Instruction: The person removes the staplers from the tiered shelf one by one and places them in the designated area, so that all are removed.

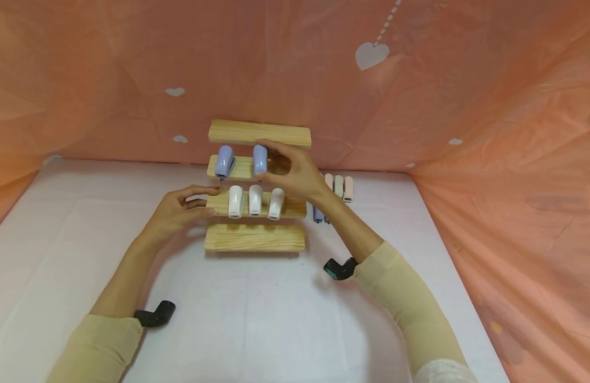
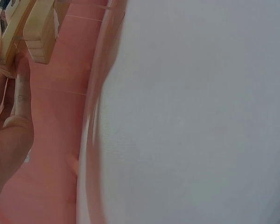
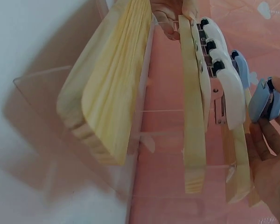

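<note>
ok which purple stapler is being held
The purple stapler directly behind the middle white stapler: the right hand pinches only this one; its left neighbour stands untouched.

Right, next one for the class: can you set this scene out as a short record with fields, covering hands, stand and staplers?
Stand: four-tier wooden stand
Left hand: grips the left end of the second board from the bottom
Right hand: holds a lavender stapler at the second board from the top; contact between them unclear
Second board from top, left side: another lavender stapler
Second board from bottom: three white staplers in a row
Right of stand: more staplers, partly hidden
Backdrop: orange-pink sheet with pale hearts
</note>
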### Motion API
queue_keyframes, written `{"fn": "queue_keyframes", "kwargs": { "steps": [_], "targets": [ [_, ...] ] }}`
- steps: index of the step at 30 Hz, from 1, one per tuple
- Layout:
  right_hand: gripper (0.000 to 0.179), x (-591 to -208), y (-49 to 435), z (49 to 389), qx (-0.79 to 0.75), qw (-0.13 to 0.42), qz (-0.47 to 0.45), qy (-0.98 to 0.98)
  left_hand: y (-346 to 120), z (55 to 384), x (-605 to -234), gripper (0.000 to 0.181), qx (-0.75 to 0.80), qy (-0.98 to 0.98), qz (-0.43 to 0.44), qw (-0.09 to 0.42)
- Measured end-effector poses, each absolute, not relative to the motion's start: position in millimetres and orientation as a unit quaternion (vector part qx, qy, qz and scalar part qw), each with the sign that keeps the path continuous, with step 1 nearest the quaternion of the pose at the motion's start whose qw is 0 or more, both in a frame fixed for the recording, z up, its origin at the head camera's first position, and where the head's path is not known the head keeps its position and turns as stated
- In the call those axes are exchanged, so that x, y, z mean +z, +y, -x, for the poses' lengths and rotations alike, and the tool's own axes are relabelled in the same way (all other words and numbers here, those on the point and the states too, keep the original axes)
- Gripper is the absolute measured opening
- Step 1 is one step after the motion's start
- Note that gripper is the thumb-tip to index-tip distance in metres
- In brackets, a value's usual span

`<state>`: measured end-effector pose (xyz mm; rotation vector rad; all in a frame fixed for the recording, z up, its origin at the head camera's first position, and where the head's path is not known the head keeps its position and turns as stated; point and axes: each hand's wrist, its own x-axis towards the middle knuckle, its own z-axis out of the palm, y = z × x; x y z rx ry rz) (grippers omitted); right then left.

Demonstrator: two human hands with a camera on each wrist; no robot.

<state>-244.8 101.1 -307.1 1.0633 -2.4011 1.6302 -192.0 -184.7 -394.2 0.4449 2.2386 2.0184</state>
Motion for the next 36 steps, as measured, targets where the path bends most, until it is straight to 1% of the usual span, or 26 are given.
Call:
{"fn": "queue_keyframes", "kwargs": {
  "steps": [5, 11, 16, 22, 25, 31, 36],
  "targets": [
    [0.062, -308.9, 108.1, 244.8, 0.53, 0.034, -0.343, -0.775, -185.0, 192.6, -394.6, 0.042, 0.658, 0.735, -0.154, 0.049],
    [0.064, -310.0, 116.8, 243.1, 0.542, 0.025, -0.327, -0.774, -185.2, 192.6, -395.8, 0.042, 0.66, 0.732, -0.161, 0.049],
    [0.063, -299.5, 123.0, 231.0, 0.542, 0.024, -0.314, -0.779, -185.7, 192.9, -396.6, 0.041, 0.662, 0.73, -0.165, 0.048],
    [0.059, -288.9, 131.8, 218.4, 0.519, 0.047, -0.311, -0.795, -186.6, 192.4, -397.2, 0.042, 0.656, 0.737, -0.16, 0.042],
    [0.058, -288.7, 136.9, 216.2, 0.512, 0.058, -0.315, -0.797, -186.7, 191.3, -397.1, 0.042, 0.657, 0.737, -0.152, 0.038],
    [0.059, -293.3, 151.0, 217.0, 0.507, 0.056, -0.309, -0.803, -186.7, 191.1, -397.4, 0.042, 0.661, 0.735, -0.148, 0.041],
    [0.06, -297.5, 162.4, 217.1, 0.491, 0.078, -0.312, -0.81, -186.0, 191.9, -400.7, 0.041, 0.666, 0.73, -0.15, 0.044]
  ]
}}
